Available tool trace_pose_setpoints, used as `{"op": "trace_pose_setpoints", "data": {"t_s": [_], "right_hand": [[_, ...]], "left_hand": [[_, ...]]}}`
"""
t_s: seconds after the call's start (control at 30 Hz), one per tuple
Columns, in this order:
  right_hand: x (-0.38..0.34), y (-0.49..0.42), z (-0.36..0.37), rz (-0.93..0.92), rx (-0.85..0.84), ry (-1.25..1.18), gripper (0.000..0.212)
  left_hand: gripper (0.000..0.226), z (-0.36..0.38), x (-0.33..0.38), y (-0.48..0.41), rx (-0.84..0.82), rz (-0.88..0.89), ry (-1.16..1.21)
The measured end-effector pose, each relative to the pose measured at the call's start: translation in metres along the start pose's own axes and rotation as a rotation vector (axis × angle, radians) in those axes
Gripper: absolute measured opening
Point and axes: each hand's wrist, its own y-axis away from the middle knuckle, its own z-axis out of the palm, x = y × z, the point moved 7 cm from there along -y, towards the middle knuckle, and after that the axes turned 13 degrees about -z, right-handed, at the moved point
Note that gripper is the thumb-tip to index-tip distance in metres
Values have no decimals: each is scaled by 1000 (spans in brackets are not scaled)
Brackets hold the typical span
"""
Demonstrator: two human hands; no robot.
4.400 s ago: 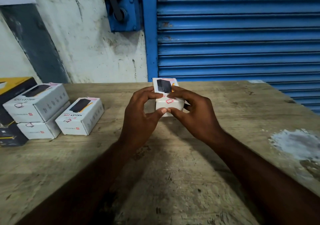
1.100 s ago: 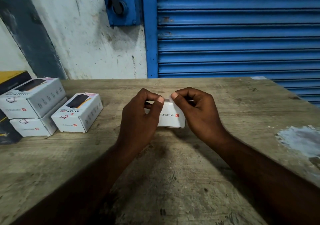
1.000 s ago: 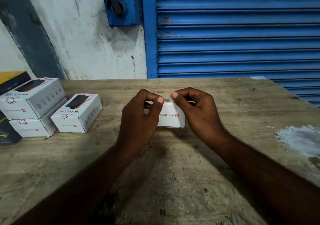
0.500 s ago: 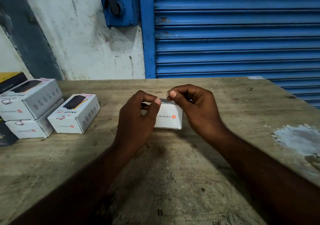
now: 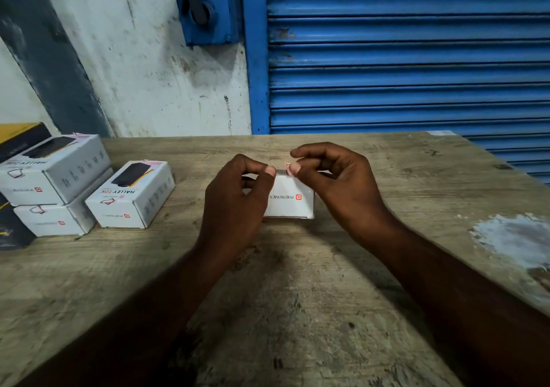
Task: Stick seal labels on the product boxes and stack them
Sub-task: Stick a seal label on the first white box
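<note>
My left hand grips the white box at the middle of the surface and my right hand pinches the small label at its top edge, so I should fold it over the edge and rub it flat without wrinkles.

Dim, even light; forearms fall into deep shadow, and wide-angle distortion bends the frame edges.
</note>
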Motion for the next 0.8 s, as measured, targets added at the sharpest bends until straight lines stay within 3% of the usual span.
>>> {"op": "trace_pose_setpoints", "data": {"t_s": [0.1, 0.6, 0.8], "right_hand": [[2, 0, 0, 44, -10, -10, 24], [2, 1, 1, 170, -71, -94, 11], [-3, 0, 2, 133, -105, 21, 9]], "left_hand": [[17, -1, 0, 0, -6, -17, 13], [12, -1, 3, 1, 22, -5, -33], [11, -1, 2, 0, 21, -18, -21]]}}
